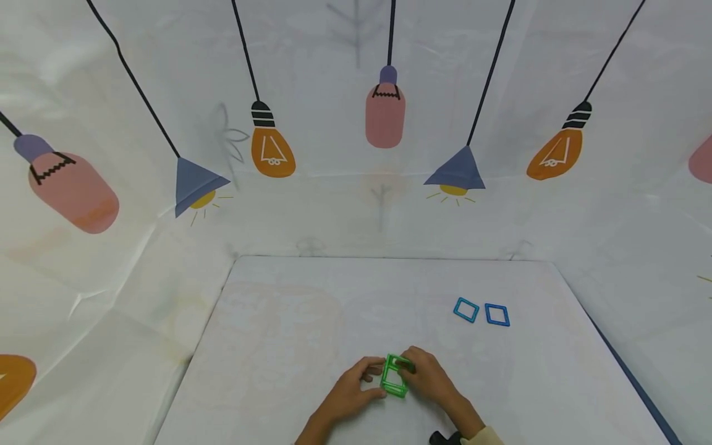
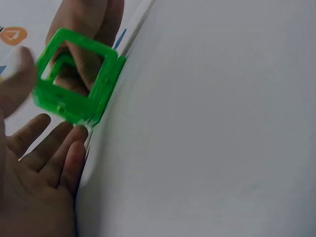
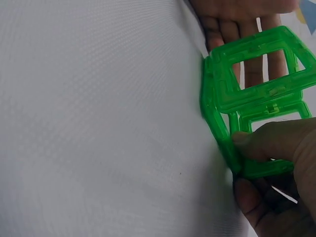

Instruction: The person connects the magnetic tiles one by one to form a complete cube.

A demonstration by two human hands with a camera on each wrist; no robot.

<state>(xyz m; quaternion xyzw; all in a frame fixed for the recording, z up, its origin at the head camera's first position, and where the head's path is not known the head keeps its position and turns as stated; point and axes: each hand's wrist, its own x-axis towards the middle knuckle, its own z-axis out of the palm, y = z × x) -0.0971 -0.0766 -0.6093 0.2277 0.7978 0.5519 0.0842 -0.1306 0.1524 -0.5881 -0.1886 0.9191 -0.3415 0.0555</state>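
Green frames (image 1: pixel 394 389), joined together, are pinched by the right hand (image 1: pixel 431 377) at the desk's (image 1: pixel 267 346) near part; the left hand (image 1: pixel 351 390) is held alongside, fingers extended. Two blue frames (image 1: pixel 497 305) are laid farther back, rightward.

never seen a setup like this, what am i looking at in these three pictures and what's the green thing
There's no machine here: a person is working bare-handed. The wide picture comes from a camera worn on the head; the two close ones come from cameras on each wrist. On the white table lie a blue square frame and a lighter blue one. The green thing is several see-through frames put together. The right hand pinches it; the left hand is spread beside it.
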